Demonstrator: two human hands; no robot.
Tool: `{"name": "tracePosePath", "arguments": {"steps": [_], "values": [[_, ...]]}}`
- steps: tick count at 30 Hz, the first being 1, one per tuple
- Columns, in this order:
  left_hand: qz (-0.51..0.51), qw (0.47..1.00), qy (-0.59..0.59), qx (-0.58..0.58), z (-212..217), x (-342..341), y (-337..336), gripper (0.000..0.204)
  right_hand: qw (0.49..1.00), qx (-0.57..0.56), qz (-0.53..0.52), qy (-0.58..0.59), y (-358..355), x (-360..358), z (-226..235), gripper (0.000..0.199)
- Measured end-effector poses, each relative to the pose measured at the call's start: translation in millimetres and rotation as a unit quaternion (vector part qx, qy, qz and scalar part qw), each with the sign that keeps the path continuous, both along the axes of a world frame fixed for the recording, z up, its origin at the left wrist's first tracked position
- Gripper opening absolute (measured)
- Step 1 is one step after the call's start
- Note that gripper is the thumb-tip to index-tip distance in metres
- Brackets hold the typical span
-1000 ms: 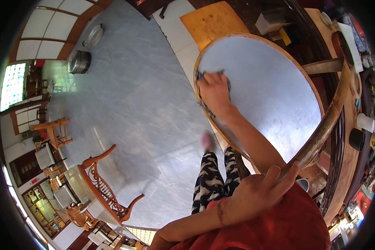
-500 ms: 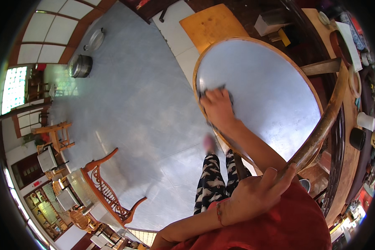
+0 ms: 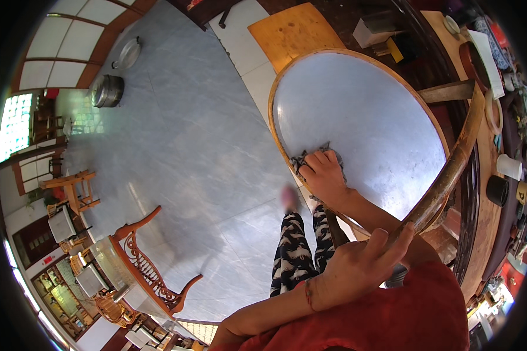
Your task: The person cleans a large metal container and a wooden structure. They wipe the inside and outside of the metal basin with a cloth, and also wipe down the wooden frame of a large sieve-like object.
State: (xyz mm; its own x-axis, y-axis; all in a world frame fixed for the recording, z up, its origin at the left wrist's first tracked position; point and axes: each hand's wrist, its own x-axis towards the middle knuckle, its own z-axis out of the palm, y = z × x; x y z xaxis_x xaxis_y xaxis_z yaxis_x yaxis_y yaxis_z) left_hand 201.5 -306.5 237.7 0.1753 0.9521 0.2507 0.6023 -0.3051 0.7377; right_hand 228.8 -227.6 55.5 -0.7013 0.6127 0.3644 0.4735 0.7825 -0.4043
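Observation:
In front of me stands a wooden chair with a smooth grey-blue seat [image 3: 363, 105] and a light brown rim. My right hand [image 3: 325, 178] is closed over a crumpled dark grey cloth [image 3: 299, 160], pressing it on the seat beside the near left rim. The hand hides part of the cloth. My left hand [image 3: 354, 266], with a thin band at its wrist, grips the near end of the chair's curved, worn wooden rail [image 3: 451, 172]. The far end of that rail joins a short wooden arm [image 3: 448, 92] by the seat.
A yellow-brown wooden stool [image 3: 295, 35] stands just beyond the seat. At right runs a wooden bench [image 3: 492, 169] with a white cup [image 3: 509, 167] and clutter. A carved wooden chair [image 3: 149, 269] stands at lower left on the grey floor [image 3: 181, 128]. A metal pot [image 3: 108, 91] sits farther off.
My right hand has slid the cloth along the left rim, nearer to me and slightly right. The left hand keeps its place on the rail. The whole view has shifted slightly.

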Motion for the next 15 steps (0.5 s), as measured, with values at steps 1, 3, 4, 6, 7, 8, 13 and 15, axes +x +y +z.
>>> {"name": "tracePosePath", "arguments": {"steps": [1, 3, 4, 6, 7, 8, 13, 15], "values": [[0.003, 1.0, 0.01, -0.004, 1.0, -0.4, -1.2, 0.055, 1.0, 0.009, -0.004, 0.029, 3.0, -8.1, -0.8, 0.007], [0.004, 0.999, 0.037, -0.006, 1.8, 1.7, -3.5, 0.053, 0.996, 0.051, -0.039, 0.058, 27.9, -39.7, -10.3, 0.006], [0.007, 0.999, 0.04, -0.003, -0.8, 1.9, -3.0, 0.052, 0.994, 0.061, -0.076, 0.042, 47.7, -60.9, -13.3, 0.005], [-0.017, 0.999, 0.035, 0.008, 0.1, 4.9, -2.3, 0.049, 0.978, 0.081, -0.192, 0.024, 98.6, -78.2, -17.0, 0.006], [-0.015, 0.999, 0.033, 0.0, 1.0, 5.4, -3.4, 0.051, 0.973, 0.066, -0.217, 0.034, 112.5, -82.4, -19.9, 0.007], [-0.011, 1.0, 0.026, 0.0, -0.9, 5.0, -5.5, 0.051, 0.963, 0.065, -0.258, 0.035, 120.1, -83.8, -22.8, 0.007], [0.011, 1.0, 0.009, -0.018, -8.2, -1.8, -10.9, 0.054, 0.94, 0.082, -0.323, 0.076, 142.8, -96.3, -31.6, 0.006], [-0.028, 1.0, -0.001, -0.003, -1.3, 4.0, -0.9, 0.056, 0.953, 0.083, -0.288, 0.043, 137.3, -80.4, -23.6, 0.005]]}}
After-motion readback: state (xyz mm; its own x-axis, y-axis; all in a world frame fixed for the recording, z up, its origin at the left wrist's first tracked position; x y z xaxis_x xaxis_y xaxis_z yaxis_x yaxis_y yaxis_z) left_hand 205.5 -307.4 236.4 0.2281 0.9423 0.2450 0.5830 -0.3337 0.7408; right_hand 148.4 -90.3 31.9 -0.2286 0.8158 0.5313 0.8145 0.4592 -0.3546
